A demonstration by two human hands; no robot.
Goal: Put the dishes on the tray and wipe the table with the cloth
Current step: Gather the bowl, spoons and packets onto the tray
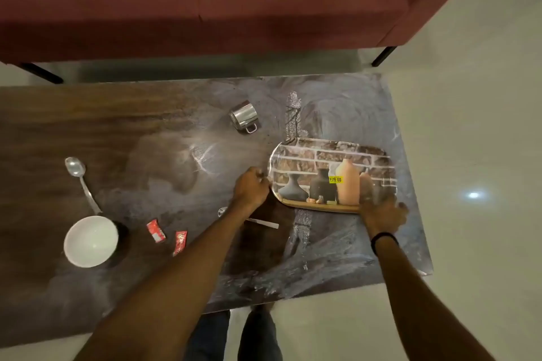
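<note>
I am at the first step: placing the tray (328, 155) so that the dishes can go on it. Nothing is on the tray yet. It is at the right part of the bench (146, 132), in front of me. I cannot tell if it lies flat on the bench or is a little lifted.

My left hand (252, 187) holds the left end of the tray, with the fingers curled on the rim. My right hand (384, 211) is at the near right corner. It is blurred, so I cannot tell if the fingers close round the rim or only press on it.

The long axis of the tray goes from left to right, along the bench, with the right end turned a little toward me. The printed picture of vases stands upright from my side.

The dishes are well apart. The steel cup (243, 119) is beyond the tray's left end, near it; it seems to lean, with the handle toward me. The white bowl (91, 240) is far to the left, at the near side. The big spoon (79, 176) lies just beyond the bowl, its round end away from me. A small spoon (223, 211) is partly hidden under my left forearm. Two red wrappers (155, 230) lie between the bowl and my arm.

I judge that the next move is to let go of the tray and to reach for the nearest dish, the cup. The bowl and the big spoon will need a long reach to the left. I do not see the cloth.
</note>
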